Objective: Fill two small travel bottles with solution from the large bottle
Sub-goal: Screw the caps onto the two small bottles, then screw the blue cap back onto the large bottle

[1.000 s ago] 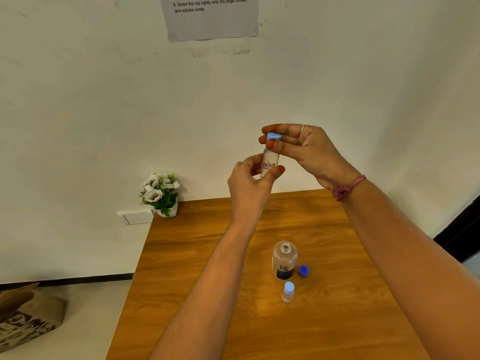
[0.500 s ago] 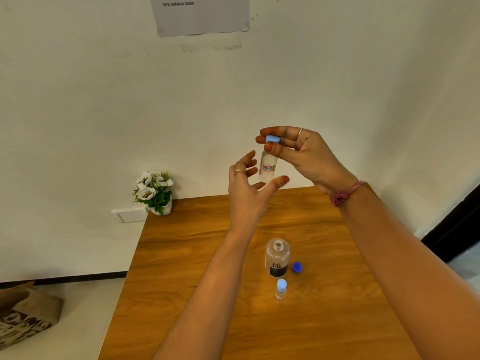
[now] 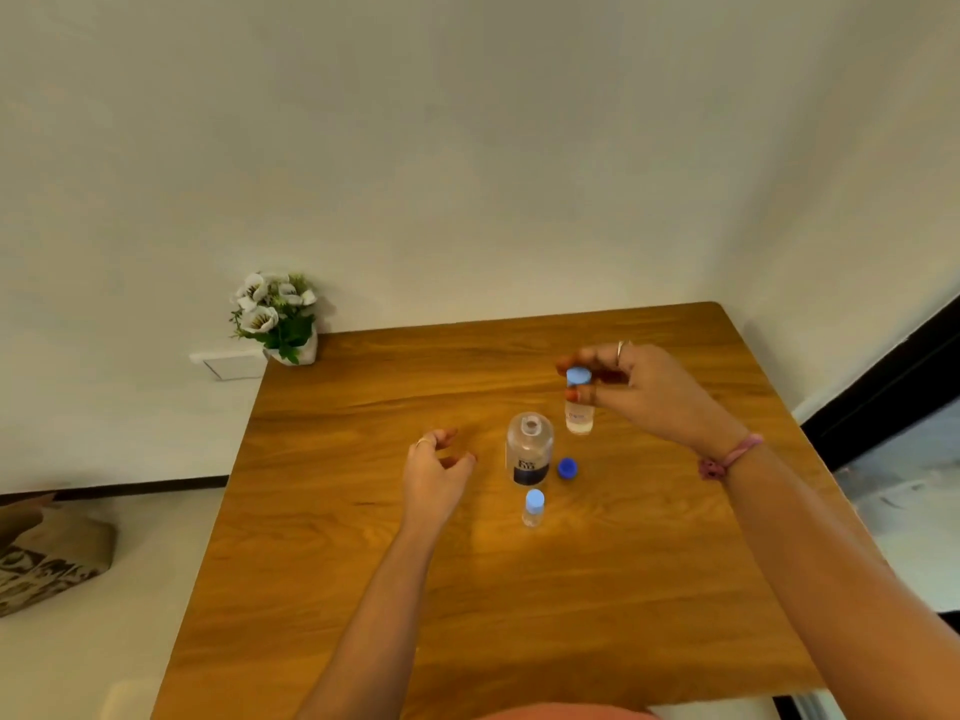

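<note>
My right hand (image 3: 647, 389) pinches a small clear travel bottle (image 3: 578, 415) by its light blue cap, low over the wooden table (image 3: 363, 537), just right of and behind the large bottle. The large clear bottle (image 3: 529, 452) with a dark label stands uncapped at the table's middle. Its dark blue cap (image 3: 567, 468) lies beside it on the right. A second small bottle (image 3: 533, 507) with a light blue cap stands upright in front of the large one. My left hand (image 3: 436, 472) hovers left of the large bottle, fingers loosely curled, holding nothing.
A small pot of white flowers (image 3: 280, 317) stands at the table's far left corner against the wall. A wall socket (image 3: 228, 362) is beside it. A patterned bag (image 3: 47, 558) lies on the floor to the left.
My left hand let go of the small bottle and dropped toward the table. My right hand carried the capped bottle down beside the large bottle. The view tilted downward.
</note>
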The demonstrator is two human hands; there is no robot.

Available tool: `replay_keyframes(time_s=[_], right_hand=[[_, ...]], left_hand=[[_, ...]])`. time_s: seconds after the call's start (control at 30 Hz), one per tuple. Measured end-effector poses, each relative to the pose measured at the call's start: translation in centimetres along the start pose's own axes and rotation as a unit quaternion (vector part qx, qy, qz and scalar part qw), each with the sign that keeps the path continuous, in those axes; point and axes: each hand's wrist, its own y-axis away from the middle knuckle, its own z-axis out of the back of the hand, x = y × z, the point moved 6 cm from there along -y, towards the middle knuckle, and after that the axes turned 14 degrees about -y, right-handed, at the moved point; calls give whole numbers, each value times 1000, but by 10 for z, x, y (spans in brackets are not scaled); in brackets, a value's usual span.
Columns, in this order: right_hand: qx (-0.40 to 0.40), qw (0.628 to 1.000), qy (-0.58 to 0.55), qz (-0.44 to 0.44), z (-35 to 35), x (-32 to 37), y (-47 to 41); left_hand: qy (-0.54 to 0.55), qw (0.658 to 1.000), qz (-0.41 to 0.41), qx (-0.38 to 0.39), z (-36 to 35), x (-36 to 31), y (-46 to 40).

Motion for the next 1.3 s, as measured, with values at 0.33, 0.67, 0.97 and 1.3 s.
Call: replay_keyframes(time_s=[0.33,0.67,0.97,1.3], right_hand=[[48,985,114,-123,-54,-112,28],[61,980,121,-146,-73,-149,32],[63,984,107,-128,-76,-157,33],[-32,984,72,-162,-25,-185,21]], left_hand=[[17,1000,18,15,-14,1,3],[23,999,22,26,-28,-3,9],[27,999,15,34,-36,-5,4],[7,996,-23,89,-53,-8,-12]])
